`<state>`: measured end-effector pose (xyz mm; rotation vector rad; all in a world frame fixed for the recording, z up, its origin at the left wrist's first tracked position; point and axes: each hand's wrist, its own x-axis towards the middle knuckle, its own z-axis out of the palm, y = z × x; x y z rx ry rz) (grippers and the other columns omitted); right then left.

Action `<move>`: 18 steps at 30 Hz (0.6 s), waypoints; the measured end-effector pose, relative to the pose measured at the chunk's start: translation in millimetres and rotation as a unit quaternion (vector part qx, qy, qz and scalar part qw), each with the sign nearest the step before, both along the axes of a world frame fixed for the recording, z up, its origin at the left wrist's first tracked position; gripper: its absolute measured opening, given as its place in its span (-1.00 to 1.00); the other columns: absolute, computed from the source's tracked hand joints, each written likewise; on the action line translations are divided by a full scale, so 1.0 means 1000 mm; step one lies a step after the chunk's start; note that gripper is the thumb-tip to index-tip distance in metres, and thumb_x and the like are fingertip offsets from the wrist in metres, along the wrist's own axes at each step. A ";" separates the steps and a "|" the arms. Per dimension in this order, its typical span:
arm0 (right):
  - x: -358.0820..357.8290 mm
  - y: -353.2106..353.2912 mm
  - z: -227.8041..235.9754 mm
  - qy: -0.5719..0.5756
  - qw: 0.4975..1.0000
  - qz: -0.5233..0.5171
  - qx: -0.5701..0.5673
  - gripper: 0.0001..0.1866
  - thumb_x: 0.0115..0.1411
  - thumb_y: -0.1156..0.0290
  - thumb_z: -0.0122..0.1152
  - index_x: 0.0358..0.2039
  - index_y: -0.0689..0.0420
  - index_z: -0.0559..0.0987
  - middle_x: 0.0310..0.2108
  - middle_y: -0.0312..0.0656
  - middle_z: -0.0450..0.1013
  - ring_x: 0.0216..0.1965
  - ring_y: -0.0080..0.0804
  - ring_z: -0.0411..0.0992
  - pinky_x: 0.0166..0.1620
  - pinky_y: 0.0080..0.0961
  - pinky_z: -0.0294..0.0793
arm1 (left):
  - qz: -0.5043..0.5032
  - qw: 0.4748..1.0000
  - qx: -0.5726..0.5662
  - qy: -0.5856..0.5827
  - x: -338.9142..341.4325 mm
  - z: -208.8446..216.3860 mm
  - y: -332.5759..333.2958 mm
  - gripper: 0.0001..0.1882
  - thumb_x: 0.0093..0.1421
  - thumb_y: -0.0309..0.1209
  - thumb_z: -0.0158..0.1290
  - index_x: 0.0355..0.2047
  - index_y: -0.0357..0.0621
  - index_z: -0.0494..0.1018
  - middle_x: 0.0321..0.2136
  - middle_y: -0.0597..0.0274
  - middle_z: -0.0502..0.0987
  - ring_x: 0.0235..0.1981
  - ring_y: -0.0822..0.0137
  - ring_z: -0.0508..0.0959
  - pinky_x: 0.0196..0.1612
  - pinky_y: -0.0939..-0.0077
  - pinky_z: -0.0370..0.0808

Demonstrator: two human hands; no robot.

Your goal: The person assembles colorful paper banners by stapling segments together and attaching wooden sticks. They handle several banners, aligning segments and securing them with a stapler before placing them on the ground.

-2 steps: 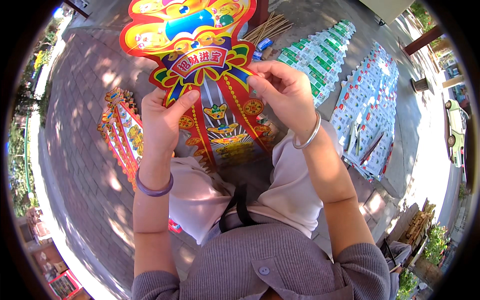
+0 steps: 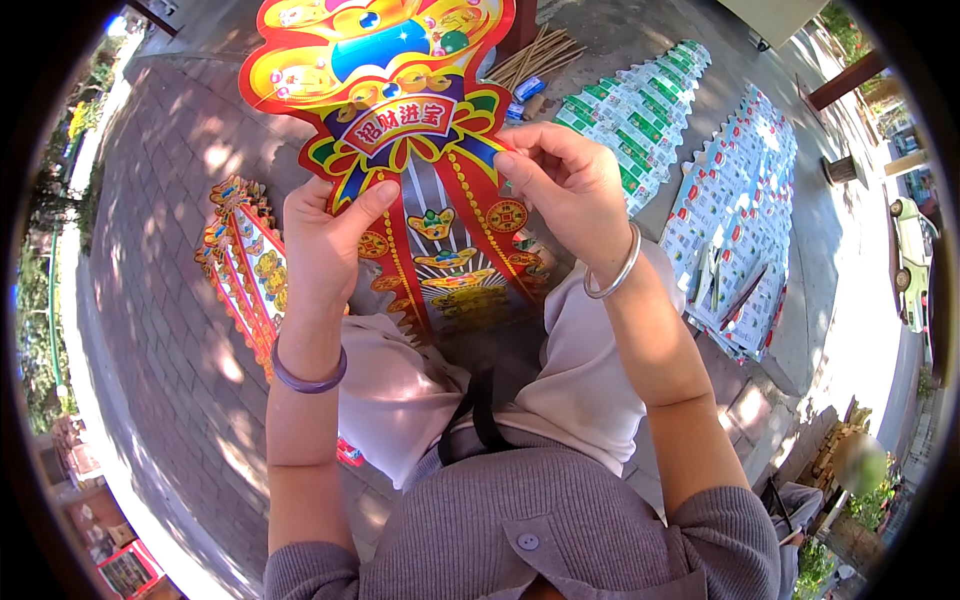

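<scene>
Before me I hold a large die-cut paper decoration [image 2: 470,215], mostly red and gold with blue and green ribbon shapes, ingots and coins printed on it. Its wide top reaches the picture's upper edge, and its lower end hangs over my lap. My left hand [image 2: 325,225] grips the left edge, thumb lying on the printed face. On the opposite edge my right hand [image 2: 565,180] pinches the decoration between thumb and bent fingers, by the ribbon's corner. The fingertips behind the sheet are hidden.
A pile of similar red-gold decorations [image 2: 250,265] lies on the paving at left. At right lie a green-and-white stack [image 2: 640,120] and a pale blue stack [image 2: 735,220] of jagged-edged sheets. Thin sticks [image 2: 540,55] and small blue packets [image 2: 527,90] sit beyond my right hand.
</scene>
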<state>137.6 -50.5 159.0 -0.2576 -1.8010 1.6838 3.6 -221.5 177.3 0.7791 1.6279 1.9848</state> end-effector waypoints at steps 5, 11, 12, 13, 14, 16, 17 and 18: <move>-0.001 0.000 0.006 -0.025 0.991 0.046 -0.124 -0.92 0.11 0.59 0.19 -0.34 0.28 0.54 -0.51 -0.32 0.49 -0.50 -0.73 0.42 -0.43 -0.77 0.45 | -0.014 1.000 -0.009 -0.015 -0.002 -0.001 -0.001 -0.73 0.03 -0.63 0.17 -0.21 -0.29 0.50 -0.33 0.28 0.59 -0.35 0.55 0.52 -0.24 0.63 0.44; 0.019 0.035 -0.005 0.013 0.988 0.001 0.157 -0.77 0.08 0.32 0.24 -0.38 0.24 0.56 -0.60 -0.27 0.49 -0.54 -0.64 0.43 -0.43 -0.61 0.44 | -0.009 1.000 0.002 -0.009 -0.015 -0.017 0.000 -0.74 0.08 -0.63 0.11 -0.18 -0.26 0.46 -0.25 0.22 0.56 -0.26 0.45 0.55 -0.12 0.59 0.46; 0.028 0.049 -0.015 -0.009 0.996 -0.015 0.089 -0.76 0.09 0.31 0.24 -0.35 0.25 0.56 -0.58 -0.27 0.49 -0.53 -0.65 0.43 -0.41 -0.62 0.45 | 0.024 0.999 -0.021 -0.026 -0.018 -0.019 -0.002 -0.74 0.08 -0.61 0.12 -0.18 -0.26 0.46 -0.26 0.24 0.55 -0.27 0.46 0.54 -0.11 0.60 0.45; 0.040 0.069 -0.026 0.034 0.998 -0.024 0.049 -0.74 0.10 0.30 0.23 -0.33 0.26 0.56 -0.56 -0.28 0.50 -0.51 -0.65 0.44 -0.40 -0.63 0.45 | 0.018 1.000 -0.010 -0.017 -0.020 -0.021 -0.003 -0.75 0.08 -0.59 0.13 -0.19 -0.25 0.46 -0.26 0.24 0.55 -0.26 0.46 0.54 -0.11 0.59 0.45; 0.058 0.094 -0.041 0.049 0.998 0.007 -0.035 -0.68 0.19 0.32 0.17 -0.14 0.27 0.51 -0.40 -0.27 0.50 -0.42 -0.66 0.42 -0.32 -0.69 0.45 | 0.013 1.000 -0.002 -0.002 -0.023 -0.024 -0.004 -0.74 0.08 -0.58 0.14 -0.18 -0.24 0.45 -0.25 0.24 0.55 -0.25 0.45 0.53 -0.11 0.59 0.45; 0.087 0.140 -0.085 -0.049 0.982 -0.182 -0.022 -0.67 0.18 0.30 0.15 -0.14 0.26 0.51 -0.43 -0.24 0.50 -0.41 -0.61 0.43 -0.32 -0.64 0.45 | 0.011 1.000 -0.015 -0.018 -0.028 -0.026 -0.004 -0.70 0.07 -0.63 0.12 -0.15 -0.25 0.44 -0.23 0.23 0.53 -0.22 0.41 0.51 -0.09 0.56 0.43; 0.112 0.158 -0.113 -0.170 0.927 -0.321 0.096 -0.66 0.10 0.29 0.21 -0.18 0.25 0.53 -0.41 -0.16 0.51 -0.36 -0.46 0.46 -0.26 -0.50 0.46 | -0.010 0.999 -0.010 -0.031 -0.030 -0.027 -0.005 -0.68 0.08 -0.63 0.11 -0.11 -0.25 0.42 -0.20 0.22 0.51 -0.20 0.39 0.50 -0.07 0.53 0.43; 0.136 0.175 -0.144 -0.322 0.839 -0.394 0.194 -0.57 0.02 0.22 0.26 -0.15 0.23 0.51 -0.29 -0.04 0.48 -0.19 -0.22 0.43 -0.12 -0.33 0.42 | 0.023 0.998 -0.019 -0.052 -0.032 -0.030 -0.002 -0.66 0.08 -0.62 0.11 -0.09 -0.23 0.40 -0.19 0.22 0.51 -0.18 0.38 0.50 -0.07 0.52 0.43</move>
